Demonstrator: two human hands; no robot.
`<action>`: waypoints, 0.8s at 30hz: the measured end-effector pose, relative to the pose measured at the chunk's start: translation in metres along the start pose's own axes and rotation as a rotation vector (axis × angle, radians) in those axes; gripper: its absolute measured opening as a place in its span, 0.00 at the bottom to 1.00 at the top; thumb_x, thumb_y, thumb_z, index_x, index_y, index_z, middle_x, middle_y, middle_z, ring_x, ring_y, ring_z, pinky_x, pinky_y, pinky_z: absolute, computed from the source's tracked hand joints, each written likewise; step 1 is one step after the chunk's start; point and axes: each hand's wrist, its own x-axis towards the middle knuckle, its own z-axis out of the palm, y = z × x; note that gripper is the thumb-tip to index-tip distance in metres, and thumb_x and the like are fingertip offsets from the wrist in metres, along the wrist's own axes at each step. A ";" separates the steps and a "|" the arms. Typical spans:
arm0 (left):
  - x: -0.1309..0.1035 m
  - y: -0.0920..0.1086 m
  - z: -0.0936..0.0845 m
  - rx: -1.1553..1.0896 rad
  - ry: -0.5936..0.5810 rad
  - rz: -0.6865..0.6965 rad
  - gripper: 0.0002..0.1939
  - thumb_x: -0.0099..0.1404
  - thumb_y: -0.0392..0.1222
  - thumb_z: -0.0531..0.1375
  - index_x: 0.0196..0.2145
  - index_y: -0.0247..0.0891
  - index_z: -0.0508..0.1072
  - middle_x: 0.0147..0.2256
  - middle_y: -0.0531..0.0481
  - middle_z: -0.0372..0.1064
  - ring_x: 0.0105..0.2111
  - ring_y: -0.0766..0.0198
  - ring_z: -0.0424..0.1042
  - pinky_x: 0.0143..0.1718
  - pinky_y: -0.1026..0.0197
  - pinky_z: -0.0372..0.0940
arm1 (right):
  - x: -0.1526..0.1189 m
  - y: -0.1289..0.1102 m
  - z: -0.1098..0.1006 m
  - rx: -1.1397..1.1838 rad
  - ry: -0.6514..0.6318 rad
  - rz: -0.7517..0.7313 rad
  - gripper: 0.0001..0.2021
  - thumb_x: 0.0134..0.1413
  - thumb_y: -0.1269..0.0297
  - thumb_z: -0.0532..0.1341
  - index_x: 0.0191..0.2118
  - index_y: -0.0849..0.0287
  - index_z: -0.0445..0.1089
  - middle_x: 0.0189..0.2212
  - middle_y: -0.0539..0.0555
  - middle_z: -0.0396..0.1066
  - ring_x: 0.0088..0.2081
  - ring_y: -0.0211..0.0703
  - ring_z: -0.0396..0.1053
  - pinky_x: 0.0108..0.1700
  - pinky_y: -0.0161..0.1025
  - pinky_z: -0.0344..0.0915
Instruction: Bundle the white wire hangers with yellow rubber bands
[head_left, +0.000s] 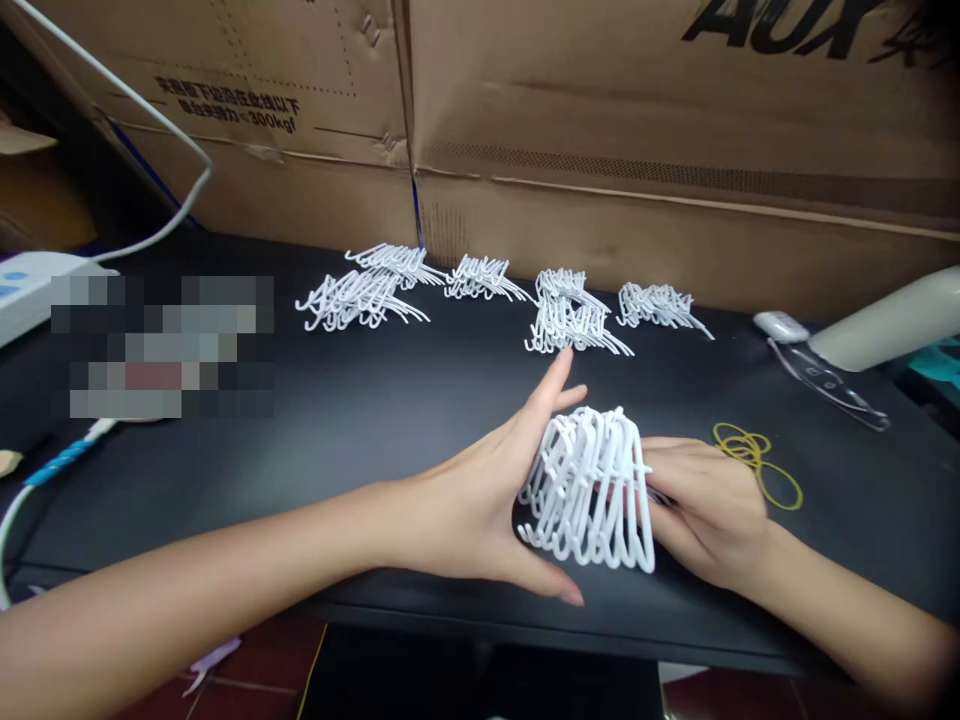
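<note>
A bundle of white coated wire hooks (589, 490) is held up over the black table, their curved ends side by side. My right hand (705, 500) is closed on the far side of the bundle, its fingers curled and partly hidden behind the hooks. At the bundle's left, my left hand (480, 500) is open, with thumb and fingers spread apart around that side. Whether its palm touches the hooks I cannot tell. Beyond my hands lie several piles of similar hooks, among them a double pile (574, 310) and a right-hand pile (656, 305).
Yellow rubber bands (757, 465) lie right of my right hand. Glasses (825, 385), a small white case (781, 327) and a pale cylinder (889, 318) are farther right. Cardboard boxes (637, 120) line the back. A white power strip (45, 290) and cables are at left.
</note>
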 end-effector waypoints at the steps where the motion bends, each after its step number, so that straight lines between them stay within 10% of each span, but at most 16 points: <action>1: 0.000 0.001 -0.001 -0.028 -0.029 -0.037 0.68 0.42 0.51 0.72 0.67 0.44 0.29 0.62 0.35 0.50 0.62 0.44 0.52 0.58 0.43 0.55 | 0.000 0.001 0.000 -0.016 0.003 0.001 0.20 0.64 0.56 0.50 0.23 0.57 0.64 0.15 0.50 0.59 0.19 0.38 0.60 0.25 0.36 0.58; 11: 0.010 0.019 -0.003 -0.484 -0.205 -0.311 0.15 0.57 0.42 0.64 0.42 0.35 0.73 0.39 0.47 0.72 0.41 0.60 0.71 0.46 0.58 0.66 | 0.001 0.003 -0.004 -0.018 -0.035 -0.036 0.19 0.64 0.58 0.51 0.22 0.57 0.61 0.16 0.49 0.59 0.20 0.38 0.60 0.25 0.36 0.57; 24: 0.012 0.009 0.005 -0.517 -0.167 -0.353 0.14 0.59 0.47 0.63 0.34 0.31 0.73 0.31 0.48 0.70 0.31 0.65 0.68 0.33 0.64 0.65 | 0.003 0.001 0.000 0.000 -0.017 -0.138 0.14 0.64 0.67 0.51 0.25 0.58 0.60 0.15 0.47 0.58 0.19 0.36 0.51 0.24 0.35 0.50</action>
